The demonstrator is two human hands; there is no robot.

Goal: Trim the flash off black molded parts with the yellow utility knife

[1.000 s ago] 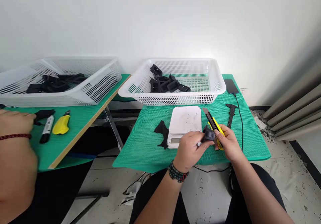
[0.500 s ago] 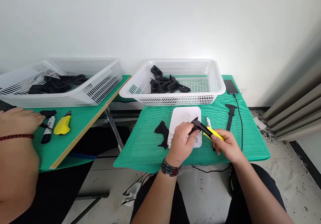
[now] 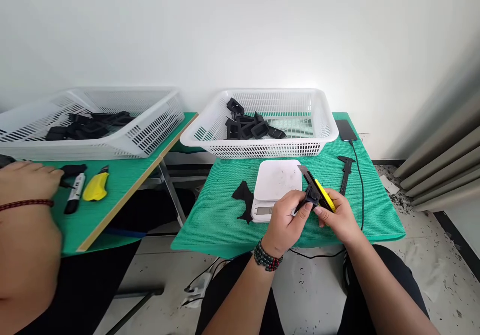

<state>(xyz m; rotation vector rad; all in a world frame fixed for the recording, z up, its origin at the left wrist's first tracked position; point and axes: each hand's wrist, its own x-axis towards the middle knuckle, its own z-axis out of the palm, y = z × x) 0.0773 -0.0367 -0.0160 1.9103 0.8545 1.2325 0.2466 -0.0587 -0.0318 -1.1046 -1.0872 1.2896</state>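
My left hand [image 3: 288, 221] is closed on a small black plastic or rubber part [image 3: 312, 195], held just right of the white digital scale [image 3: 279, 177]. In my right hand [image 3: 337, 215] is a yellow and black utility knife [image 3: 324, 195], its blade pointing up and to the left past the black part. Both hands are close together above the table's front, fingertips nearly touching. A black scrap piece [image 3: 244, 200] lies against the scale's left side. My fingers partly hide the black part and the scale's lower right corner.
Behind the scale stands a white basket [image 3: 262, 149] with several black parts [image 3: 249, 125]. Right lie a caliper [image 3: 345, 172] and a phone [image 3: 345, 130] on a cable. On the left table are another basket [image 3: 75, 152], a yellow cutter [image 3: 96, 186], a marker [image 3: 75, 193] and a co-worker's hand [image 3: 28, 182].
My left hand has moved right with the black part, off the scale's front. The knife has tilted more upright, with its blade now showing above the part.
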